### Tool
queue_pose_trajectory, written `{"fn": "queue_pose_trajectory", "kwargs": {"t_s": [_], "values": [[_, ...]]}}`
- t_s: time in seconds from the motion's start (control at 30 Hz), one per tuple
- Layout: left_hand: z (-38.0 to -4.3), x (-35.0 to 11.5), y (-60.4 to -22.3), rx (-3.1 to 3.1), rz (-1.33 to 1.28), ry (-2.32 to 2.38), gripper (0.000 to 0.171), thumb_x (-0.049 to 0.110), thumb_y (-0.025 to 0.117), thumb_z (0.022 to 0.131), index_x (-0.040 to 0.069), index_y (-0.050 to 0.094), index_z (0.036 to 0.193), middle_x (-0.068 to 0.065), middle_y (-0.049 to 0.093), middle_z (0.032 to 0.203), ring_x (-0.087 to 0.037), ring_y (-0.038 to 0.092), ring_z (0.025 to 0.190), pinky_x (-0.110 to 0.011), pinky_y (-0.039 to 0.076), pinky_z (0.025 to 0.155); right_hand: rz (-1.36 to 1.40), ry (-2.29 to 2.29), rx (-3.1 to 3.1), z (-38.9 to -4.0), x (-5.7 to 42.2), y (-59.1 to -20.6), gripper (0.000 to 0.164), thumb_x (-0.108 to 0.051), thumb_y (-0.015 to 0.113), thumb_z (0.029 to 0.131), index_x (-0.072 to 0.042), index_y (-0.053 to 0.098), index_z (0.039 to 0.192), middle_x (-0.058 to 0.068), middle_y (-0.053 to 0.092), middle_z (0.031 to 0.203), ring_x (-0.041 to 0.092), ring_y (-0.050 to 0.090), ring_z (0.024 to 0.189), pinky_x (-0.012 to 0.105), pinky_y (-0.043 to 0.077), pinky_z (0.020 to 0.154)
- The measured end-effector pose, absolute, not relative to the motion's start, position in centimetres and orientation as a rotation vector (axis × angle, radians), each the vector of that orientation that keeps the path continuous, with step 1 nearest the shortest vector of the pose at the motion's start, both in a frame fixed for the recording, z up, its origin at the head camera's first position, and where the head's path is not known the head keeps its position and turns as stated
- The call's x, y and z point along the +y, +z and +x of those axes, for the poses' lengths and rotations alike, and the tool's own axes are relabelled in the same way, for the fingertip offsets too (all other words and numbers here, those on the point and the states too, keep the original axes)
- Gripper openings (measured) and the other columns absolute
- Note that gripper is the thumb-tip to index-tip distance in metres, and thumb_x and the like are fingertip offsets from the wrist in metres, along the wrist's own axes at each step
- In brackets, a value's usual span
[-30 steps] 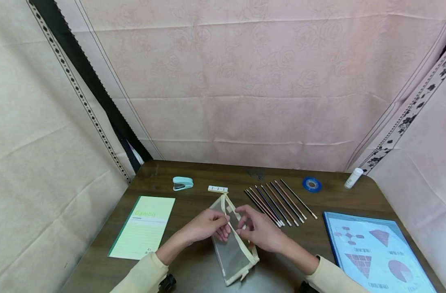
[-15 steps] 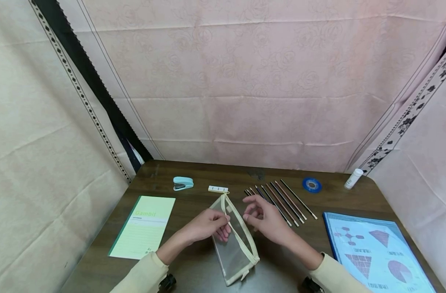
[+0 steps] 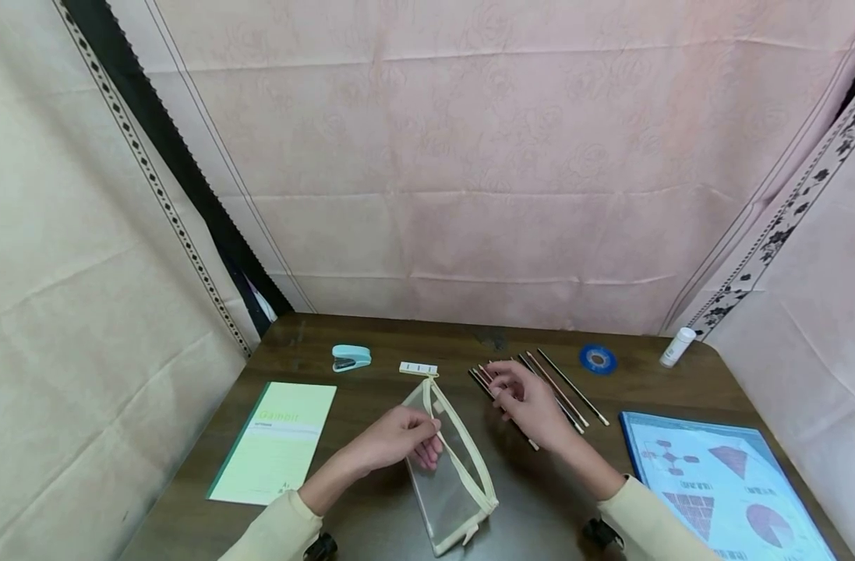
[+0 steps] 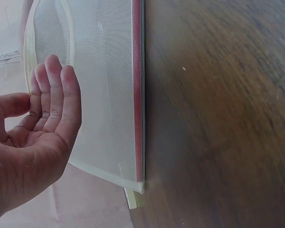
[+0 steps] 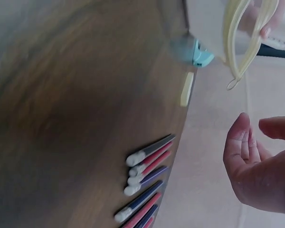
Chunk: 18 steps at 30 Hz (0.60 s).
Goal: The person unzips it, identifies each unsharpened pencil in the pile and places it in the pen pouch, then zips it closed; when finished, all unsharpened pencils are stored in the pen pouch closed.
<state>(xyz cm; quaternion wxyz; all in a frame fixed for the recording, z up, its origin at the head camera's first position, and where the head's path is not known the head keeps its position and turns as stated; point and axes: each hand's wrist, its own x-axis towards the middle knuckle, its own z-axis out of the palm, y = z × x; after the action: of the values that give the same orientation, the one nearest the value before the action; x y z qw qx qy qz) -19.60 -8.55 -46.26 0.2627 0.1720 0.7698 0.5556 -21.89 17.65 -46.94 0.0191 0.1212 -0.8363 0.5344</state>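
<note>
A long mesh pouch with cream edging (image 3: 444,499) stands on the table in front of me, its top gaping. My left hand (image 3: 402,440) pinches one edge of the opening between thumb and index finger; the other fingers lie loosely bent against the mesh. Low along the pouch, the left wrist view shows a red strip (image 4: 137,95), perhaps a pencil inside. My right hand (image 3: 528,405) hovers over a row of pencils (image 3: 570,397) with white ends. In the right wrist view, the right hand's thumb and fingers (image 5: 237,147) are apart with nothing between them.
Behind the pouch lie a white eraser-like block (image 3: 418,368) and a light blue stapler (image 3: 351,358). A green notebook (image 3: 276,440) is at left. Blue tape (image 3: 598,359), a white glue stick (image 3: 677,347) and a blue folder (image 3: 729,483) are at right.
My right hand has left the pouch opening and moved right, over the pencils. The left hand keeps its pinch on the pouch edge, and the pouch opening looks wider.
</note>
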Motion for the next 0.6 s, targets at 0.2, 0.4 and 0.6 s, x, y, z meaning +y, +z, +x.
{"fn": "queue_pose_trajectory", "kwargs": {"t_s": [0.2, 0.4, 0.6], "values": [[-19.7, -8.7, -46.4, 2.082, 0.466, 1.506, 0.036, 0.027, 0.049, 0.101, 0.001, 0.068, 0.085, -0.015, 0.071, 0.079, -0.026, 0.071, 0.071, -0.044, 0.061, 0.069, 0.317, 1.549, -2.693, -23.2, 18.5, -48.1, 0.033, -0.014, 0.065, 0.091, -0.024, 0.057, 0.122, 0.007, 0.069, 0.100, 0.023, 0.066, 0.079, 0.029, 0.057, 0.058], [-19.7, -8.7, -46.7, 2.078, 0.467, 1.509, 0.036, 0.027, 0.050, 0.101, 0.001, 0.068, 0.084, -0.015, 0.071, 0.079, -0.025, 0.071, 0.071, -0.043, 0.061, 0.069, 0.318, 1.511, -2.755, -24.3, 19.1, -49.1, 0.035, -0.014, 0.065, 0.091, -0.017, 0.057, 0.125, 0.008, 0.068, 0.101, 0.025, 0.068, 0.082, 0.025, 0.057, 0.058], [-19.7, -8.6, -46.5, 2.080, 0.474, 1.510, 0.036, 0.027, 0.049, 0.101, 0.001, 0.068, 0.085, -0.015, 0.071, 0.079, -0.026, 0.071, 0.071, -0.042, 0.061, 0.069, 0.288, 1.486, -2.809, -24.9, 19.6, -49.8, 0.038, -0.013, 0.064, 0.091, -0.010, 0.055, 0.128, 0.008, 0.069, 0.100, 0.024, 0.068, 0.081, 0.025, 0.057, 0.058]]}}
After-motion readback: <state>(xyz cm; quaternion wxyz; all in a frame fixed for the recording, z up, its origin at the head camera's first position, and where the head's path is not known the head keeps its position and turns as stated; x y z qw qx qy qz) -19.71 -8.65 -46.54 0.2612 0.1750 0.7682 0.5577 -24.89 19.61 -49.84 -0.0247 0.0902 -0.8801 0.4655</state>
